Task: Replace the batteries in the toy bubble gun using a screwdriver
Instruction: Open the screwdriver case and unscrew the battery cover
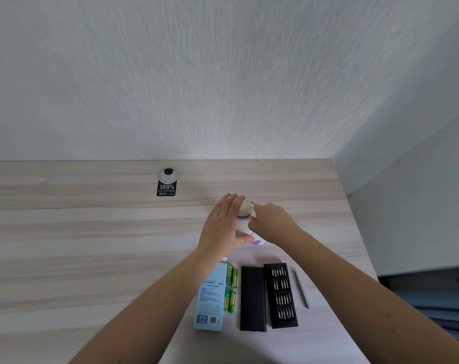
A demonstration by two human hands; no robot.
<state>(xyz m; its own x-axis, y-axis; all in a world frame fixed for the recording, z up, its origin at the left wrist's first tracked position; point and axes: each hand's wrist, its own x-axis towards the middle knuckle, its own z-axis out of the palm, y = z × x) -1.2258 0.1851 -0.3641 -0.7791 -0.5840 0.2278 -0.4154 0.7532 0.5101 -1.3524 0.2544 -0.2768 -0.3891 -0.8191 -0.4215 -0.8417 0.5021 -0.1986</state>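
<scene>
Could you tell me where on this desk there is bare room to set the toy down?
The widest bare patch is the left half of the desk, left of the left hand and below the black tag. Bare wood also runs behind the toy bubble gun. It is crowded near the front right: blue box, green batteries, bit tray.
</scene>
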